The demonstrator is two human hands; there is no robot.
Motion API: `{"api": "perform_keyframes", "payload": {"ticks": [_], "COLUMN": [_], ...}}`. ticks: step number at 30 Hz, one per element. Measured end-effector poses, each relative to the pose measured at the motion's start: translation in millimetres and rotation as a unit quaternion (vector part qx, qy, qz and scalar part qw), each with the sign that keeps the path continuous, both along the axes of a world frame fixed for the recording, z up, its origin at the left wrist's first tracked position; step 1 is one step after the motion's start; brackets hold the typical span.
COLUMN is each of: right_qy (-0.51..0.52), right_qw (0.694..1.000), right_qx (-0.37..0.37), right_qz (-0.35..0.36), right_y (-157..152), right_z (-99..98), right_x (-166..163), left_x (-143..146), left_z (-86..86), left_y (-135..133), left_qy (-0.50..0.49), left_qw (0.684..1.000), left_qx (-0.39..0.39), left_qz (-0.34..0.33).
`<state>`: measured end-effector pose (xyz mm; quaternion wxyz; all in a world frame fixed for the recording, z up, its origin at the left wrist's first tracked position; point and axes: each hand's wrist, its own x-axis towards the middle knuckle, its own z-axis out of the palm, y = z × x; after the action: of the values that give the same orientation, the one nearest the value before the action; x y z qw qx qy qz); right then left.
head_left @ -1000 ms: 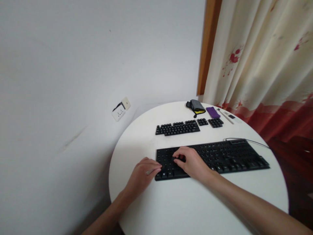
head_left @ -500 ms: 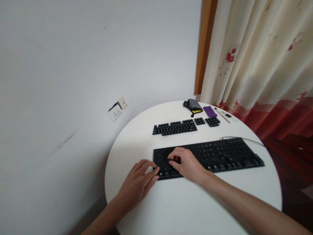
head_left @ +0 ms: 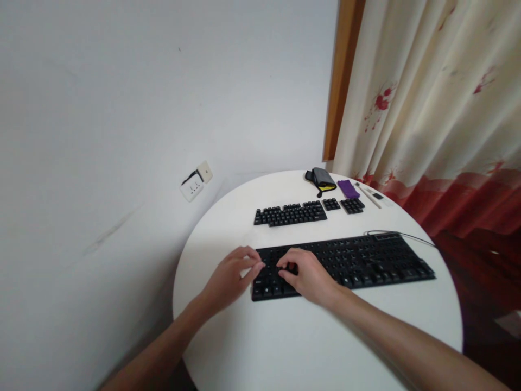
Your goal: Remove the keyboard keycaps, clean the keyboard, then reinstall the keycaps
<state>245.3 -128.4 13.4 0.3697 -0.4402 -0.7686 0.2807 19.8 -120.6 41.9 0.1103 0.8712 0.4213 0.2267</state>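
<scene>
A black keyboard [head_left: 366, 260] lies across the white table; many of its keycaps are off, while a row along the near edge still has caps. Over its left end, my left hand [head_left: 232, 274] has thumb and forefinger pinched together. Just to the right, my right hand [head_left: 305, 271] curls above the keyboard, its thumb and forefinger tips close together at the key stems. Whatever is between the fingertips of either hand is too small to make out. Behind the keyboard, loose black keycaps [head_left: 291, 214] are laid out in keyboard order, with two smaller keycap groups [head_left: 352, 206] beside them.
The round white table [head_left: 285, 342] stands against a wall with a socket [head_left: 192, 188]. At its back lie a grey and yellow cloth [head_left: 322, 178], a purple cloth [head_left: 348, 189] and a thin white brush-like stick [head_left: 368, 195]. A cable [head_left: 411, 237] leaves the keyboard; a curtain [head_left: 407, 108] hangs at right.
My left hand has risen from the keyboard's lower left corner toward my right hand, and its fingers have come together into a pinch. My right hand stays nearly in place.
</scene>
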Motion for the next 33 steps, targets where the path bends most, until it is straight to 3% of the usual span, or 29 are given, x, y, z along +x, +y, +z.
{"api": "perform_keyframes", "payload": {"ticks": [5,8,11,14,17,24,33], "right_qy": [0.008,0.008,0.008,0.012,0.020,0.027,-0.020], "right_qw": [1.000,1.000,0.999,1.000,0.999,0.999,0.999], "right_qx": [-0.011,-0.020,-0.023,-0.017,-0.016,-0.025,-0.004], "right_qz": [-0.011,-0.021,-0.024,-0.022,-0.021,0.000,0.031], "right_y": [1,1,0,-2,-2,-5,-8], "right_z": [-0.5,-0.1,1.1,1.5,0.1,-4.8,-10.2], "right_x": [-1,-1,0,-1,-2,-6,-11], "left_x": [22,33,34,29,24,26,26], "left_z": [14.9,3.3,-20.5,-42.0,-51.4,-53.2,-50.9], "left_y": [78,117,137,140,137,136,136], "left_qy": [-0.066,-0.052,-0.049,-0.037,-0.025,0.000,-0.053], "left_qw": [0.995,0.991,0.990,0.992,0.993,0.994,0.992], "left_qx": [0.052,0.086,0.094,0.095,0.092,0.092,0.083], "left_qz": [0.052,0.086,0.092,0.078,0.076,0.063,0.073]}}
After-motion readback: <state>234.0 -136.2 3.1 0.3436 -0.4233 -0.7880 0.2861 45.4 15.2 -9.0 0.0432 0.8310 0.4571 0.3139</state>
